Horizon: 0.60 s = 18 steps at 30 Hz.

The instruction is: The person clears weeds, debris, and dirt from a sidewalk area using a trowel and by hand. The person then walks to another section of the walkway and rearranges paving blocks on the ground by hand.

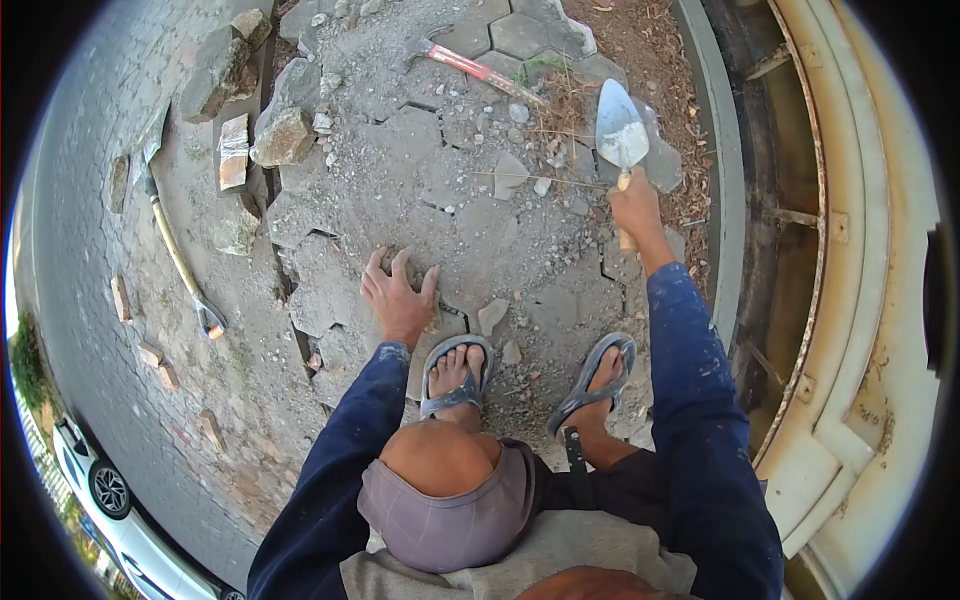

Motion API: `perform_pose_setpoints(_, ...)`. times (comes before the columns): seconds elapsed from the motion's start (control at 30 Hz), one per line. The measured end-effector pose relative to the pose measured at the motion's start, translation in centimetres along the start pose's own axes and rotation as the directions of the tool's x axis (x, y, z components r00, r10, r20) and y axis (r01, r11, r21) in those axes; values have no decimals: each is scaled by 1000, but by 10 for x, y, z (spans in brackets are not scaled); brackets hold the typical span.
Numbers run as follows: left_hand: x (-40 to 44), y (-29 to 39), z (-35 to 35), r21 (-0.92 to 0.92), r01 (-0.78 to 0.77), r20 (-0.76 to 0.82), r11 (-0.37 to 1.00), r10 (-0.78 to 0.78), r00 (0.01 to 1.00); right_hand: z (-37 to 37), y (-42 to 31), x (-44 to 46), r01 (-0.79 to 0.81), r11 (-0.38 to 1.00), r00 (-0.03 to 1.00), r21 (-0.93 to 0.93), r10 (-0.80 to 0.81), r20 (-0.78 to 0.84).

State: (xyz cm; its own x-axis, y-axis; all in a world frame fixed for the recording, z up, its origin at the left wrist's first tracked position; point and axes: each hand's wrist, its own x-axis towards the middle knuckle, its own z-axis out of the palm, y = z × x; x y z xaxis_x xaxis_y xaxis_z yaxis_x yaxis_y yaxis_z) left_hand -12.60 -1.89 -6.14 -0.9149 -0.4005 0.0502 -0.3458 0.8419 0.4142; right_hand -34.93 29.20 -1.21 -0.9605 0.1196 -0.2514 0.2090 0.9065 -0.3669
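Dusty, cracked paving (pixel 400 150) spreads beneath you. Your right hand (pixel 637 208) is wrapped round the handle of the trowel (pixel 620 130), which points forward beyond it, well apart from your left hand (pixel 400 298), palm down, fingers spread, gripping nothing visible. Best keep your right wrist firm and lean lightly left for balance.

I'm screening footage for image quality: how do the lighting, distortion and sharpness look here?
Head view: strong fisheye bending, with the curb bowed and the corners black. Head view: soft daylight, no hard shadows on the paving. Head view: the trowel has a pale, bright blade; the hammer, left hand and right hand show no obvious motion blur.
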Motion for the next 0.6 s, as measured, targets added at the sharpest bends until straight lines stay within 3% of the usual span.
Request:
perform_pose_setpoints(0.07, 5, 15, -3, 32, -7, 22, 999, 6, 1000, 17, -24, 0, 238, 971, 966, -26, -234, 109)
perform_pose_setpoints(0.1, 11, 23, -2, 64, -47, 3, 997, 47, 999, 15, -42, -8, 237, 971, 967, -23, -233, 105)
perform_pose_setpoints(0.17, 29, 37, 2, 96, -84, -13, 992, 86, 996, -1, -71, -31, 302, 924, 921, -234, -220, 321)
perform_pose_setpoints(0.37, 117, 104, 13, -212, -113, -85, 971, 97, 992, -12, -61, -73, 472, 863, 836, -181, -373, 404)
perform_pose_setpoints(0.43, 124, 116, 19, -311, -98, -65, 945, 82, 995, -10, -50, -74, 438, 877, 863, -197, -350, 364)
perform_pose_setpoints(0.5, 125, 116, 27, -151, -211, 57, 966, 221, 974, -11, -43, -67, 407, 889, 888, -209, -331, 321)
perform_pose_setpoints(0.57, 120, 102, 40, -197, -248, -4, 948, 252, 968, -14, -35, -53, 140, 982, 983, -130, -122, 139)
perform_pose_setpoints(0.6, 119, 96, 44, -244, -290, -64, 925, 283, 957, -13, -26, -44, 145, 981, 982, -127, -127, 140)
